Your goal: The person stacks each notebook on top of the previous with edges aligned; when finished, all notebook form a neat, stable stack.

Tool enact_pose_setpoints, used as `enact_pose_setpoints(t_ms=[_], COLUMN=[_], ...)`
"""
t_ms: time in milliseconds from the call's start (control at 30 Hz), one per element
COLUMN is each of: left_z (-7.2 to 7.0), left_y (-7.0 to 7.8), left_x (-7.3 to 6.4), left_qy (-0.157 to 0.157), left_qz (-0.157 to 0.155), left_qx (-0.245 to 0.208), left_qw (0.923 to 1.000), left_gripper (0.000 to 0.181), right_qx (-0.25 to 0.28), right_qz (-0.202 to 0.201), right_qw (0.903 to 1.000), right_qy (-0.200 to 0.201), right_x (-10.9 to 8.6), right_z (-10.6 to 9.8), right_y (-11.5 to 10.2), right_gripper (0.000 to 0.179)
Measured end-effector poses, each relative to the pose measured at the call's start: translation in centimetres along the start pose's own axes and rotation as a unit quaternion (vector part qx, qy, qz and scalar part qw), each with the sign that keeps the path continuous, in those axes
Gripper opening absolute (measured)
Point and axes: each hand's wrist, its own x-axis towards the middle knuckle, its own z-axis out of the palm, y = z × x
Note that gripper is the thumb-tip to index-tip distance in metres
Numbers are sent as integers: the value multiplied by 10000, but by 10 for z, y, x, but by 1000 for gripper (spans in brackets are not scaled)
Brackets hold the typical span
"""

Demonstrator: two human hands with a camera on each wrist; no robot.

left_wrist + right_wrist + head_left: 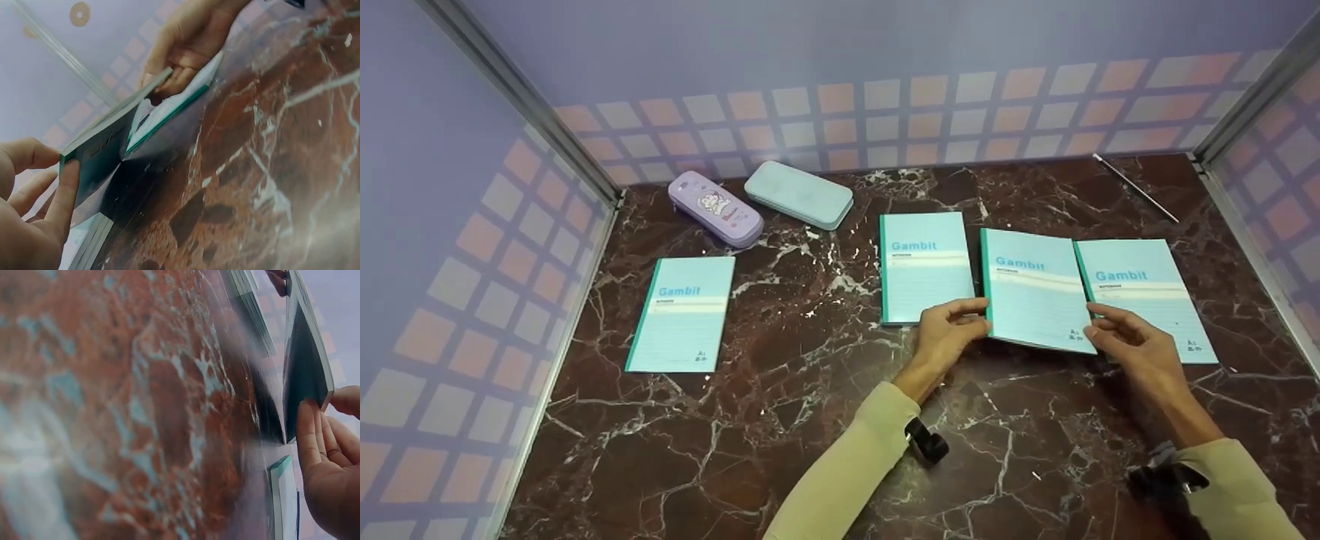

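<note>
Between both hands a light-blue notebook (1039, 292) with a green spine is held by its two side edges. My left hand (949, 334) pinches the spine edge near its lower corner, and my right hand (1140, 345) pinches the opposite edge. In the left wrist view the held notebook (107, 132) is tilted, its dark green back showing above the marble surface. A stack of matching notebooks (926, 285) lies just left of it. On its right another such notebook (1144, 292) lies flat, its spine close beside the held one's edge.
A single notebook (682, 315) lies apart at the left on the marble table (810, 375). Behind are a purple pencil case (716, 208) and a pale-blue case (799, 193). A thin pen-like stick (1136, 187) lies at the back right. Patterned panels (885, 97) enclose the table.
</note>
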Motion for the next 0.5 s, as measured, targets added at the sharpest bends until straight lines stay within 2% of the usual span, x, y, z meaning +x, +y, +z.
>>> enact_pose_setpoints(t_ms=[333, 500], left_z=[-10, -18], left_y=[8, 12], left_x=[0, -1], left_qy=[74, 133], left_qz=[250, 361], left_qx=[534, 662], left_qw=[9982, 9971], left_gripper=[33, 33], right_qx=[-167, -6], right_qz=[-295, -416], right_qw=[9993, 9990], right_qy=[136, 142], right_x=[5, 10], right_z=[8, 15], right_y=[-11, -19], right_gripper=[44, 44])
